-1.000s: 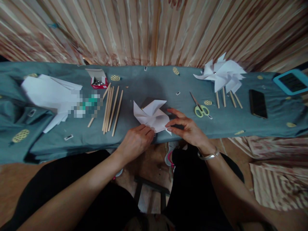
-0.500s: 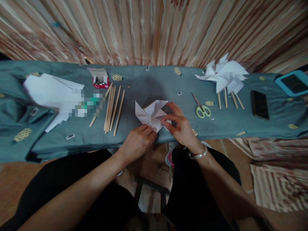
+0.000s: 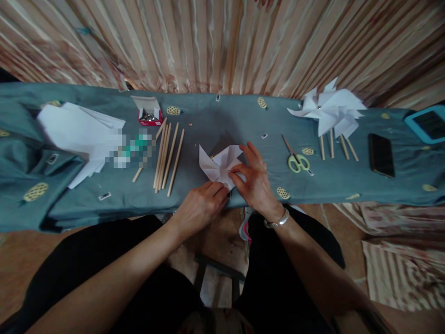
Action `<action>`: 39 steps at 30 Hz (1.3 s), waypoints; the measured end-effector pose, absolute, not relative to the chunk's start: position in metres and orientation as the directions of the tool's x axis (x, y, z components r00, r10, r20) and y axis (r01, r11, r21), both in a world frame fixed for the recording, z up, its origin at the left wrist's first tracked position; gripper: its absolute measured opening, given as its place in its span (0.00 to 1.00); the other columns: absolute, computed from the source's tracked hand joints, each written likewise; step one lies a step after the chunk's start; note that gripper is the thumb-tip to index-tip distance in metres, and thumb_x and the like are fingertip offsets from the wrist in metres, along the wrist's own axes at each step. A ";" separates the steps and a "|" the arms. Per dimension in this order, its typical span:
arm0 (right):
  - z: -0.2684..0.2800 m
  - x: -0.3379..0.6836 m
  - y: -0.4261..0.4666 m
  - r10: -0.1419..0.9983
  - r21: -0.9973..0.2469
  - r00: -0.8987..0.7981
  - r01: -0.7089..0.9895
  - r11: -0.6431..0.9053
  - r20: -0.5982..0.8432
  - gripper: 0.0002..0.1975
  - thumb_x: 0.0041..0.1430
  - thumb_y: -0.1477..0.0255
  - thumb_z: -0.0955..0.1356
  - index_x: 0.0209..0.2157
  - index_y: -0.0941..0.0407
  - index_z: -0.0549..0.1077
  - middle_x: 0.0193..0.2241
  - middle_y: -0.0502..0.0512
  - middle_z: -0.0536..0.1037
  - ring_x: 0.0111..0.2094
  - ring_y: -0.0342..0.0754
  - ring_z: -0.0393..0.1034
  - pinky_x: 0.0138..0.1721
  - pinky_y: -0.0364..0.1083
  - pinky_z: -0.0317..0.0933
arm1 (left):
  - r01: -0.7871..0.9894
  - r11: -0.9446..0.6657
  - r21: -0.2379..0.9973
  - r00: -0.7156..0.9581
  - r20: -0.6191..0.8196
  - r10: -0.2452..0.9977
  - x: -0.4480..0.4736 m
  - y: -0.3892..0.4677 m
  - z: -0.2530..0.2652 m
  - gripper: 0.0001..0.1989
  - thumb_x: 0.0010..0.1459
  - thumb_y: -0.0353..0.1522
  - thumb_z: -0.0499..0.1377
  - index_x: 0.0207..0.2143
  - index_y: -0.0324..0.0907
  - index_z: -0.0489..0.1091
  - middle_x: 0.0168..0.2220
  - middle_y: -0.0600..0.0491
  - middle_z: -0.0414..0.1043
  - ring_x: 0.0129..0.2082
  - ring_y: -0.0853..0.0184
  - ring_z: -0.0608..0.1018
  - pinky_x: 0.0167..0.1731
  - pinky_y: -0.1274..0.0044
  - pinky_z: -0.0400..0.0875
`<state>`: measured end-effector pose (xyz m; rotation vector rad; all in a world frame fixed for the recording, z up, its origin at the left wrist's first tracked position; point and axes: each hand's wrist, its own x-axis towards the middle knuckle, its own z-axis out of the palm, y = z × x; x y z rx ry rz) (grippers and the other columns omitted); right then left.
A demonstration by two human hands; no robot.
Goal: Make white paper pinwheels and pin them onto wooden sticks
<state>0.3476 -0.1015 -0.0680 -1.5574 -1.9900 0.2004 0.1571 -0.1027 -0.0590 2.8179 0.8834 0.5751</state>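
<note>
A white paper pinwheel (image 3: 218,163) with folded blades lies near the front edge of the cloth-covered table. My left hand (image 3: 203,202) is closed on its lower edge, the fingertips pinching the paper. From the right, my right hand (image 3: 253,178) pinches a paper blade between thumb and index finger near the pinwheel's middle, while its other fingers stretch out past the paper. Part of the pinwheel's right side is hidden behind that hand. Left of it, several wooden sticks (image 3: 169,157) lie side by side.
A red-and-white open box (image 3: 150,117) of small metal pieces stands behind the sticks. White paper sheets (image 3: 79,127) lie at left. Green-handled scissors (image 3: 297,162), finished pinwheels (image 3: 330,109) on sticks, a dark phone (image 3: 381,155) and a blue-framed device (image 3: 426,124) are at right.
My right hand has moved left and inward, bringing a blade of the pinwheel toward its middle. My left hand stays at the lower edge. The whole view has shifted slightly.
</note>
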 end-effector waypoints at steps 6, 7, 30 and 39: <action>-0.069 0.345 -0.100 0.919 -0.447 -0.156 0.836 0.318 0.362 0.08 0.62 0.73 0.65 0.33 0.51 0.77 0.65 0.52 0.62 0.71 0.59 0.43 0.65 0.66 0.53 | 0.507 -0.827 0.240 0.739 0.374 0.561 0.155 -0.104 -0.062 0.13 0.69 0.29 0.49 0.51 0.36 0.66 0.48 0.43 0.74 0.42 0.63 0.79 0.37 0.73 0.80; -0.069 0.344 -0.099 0.918 -0.448 -0.154 0.836 0.318 0.365 0.08 0.62 0.73 0.65 0.33 0.51 0.77 0.64 0.52 0.62 0.71 0.58 0.43 0.65 0.65 0.53 | 0.504 -0.834 0.225 0.745 0.375 0.551 0.154 -0.104 -0.063 0.13 0.68 0.28 0.49 0.52 0.36 0.66 0.48 0.43 0.74 0.42 0.63 0.79 0.37 0.72 0.80; -0.069 0.334 -0.098 0.922 -0.340 -0.150 0.899 0.278 0.357 0.10 0.64 0.74 0.64 0.30 0.55 0.74 0.64 0.61 0.64 0.69 0.60 0.48 0.59 0.65 0.58 | 0.491 -0.848 0.202 0.778 0.337 0.531 0.155 -0.101 -0.062 0.11 0.65 0.24 0.52 0.47 0.34 0.71 0.46 0.44 0.77 0.41 0.62 0.78 0.41 0.71 0.79; -0.075 0.334 -0.097 0.921 -0.378 -0.124 0.885 0.271 0.369 0.11 0.64 0.72 0.63 0.30 0.54 0.74 0.65 0.60 0.63 0.69 0.60 0.47 0.61 0.63 0.55 | 0.484 -0.849 0.212 0.787 0.319 0.528 0.156 -0.101 -0.060 0.10 0.65 0.25 0.53 0.46 0.32 0.71 0.44 0.43 0.76 0.41 0.61 0.78 0.41 0.71 0.78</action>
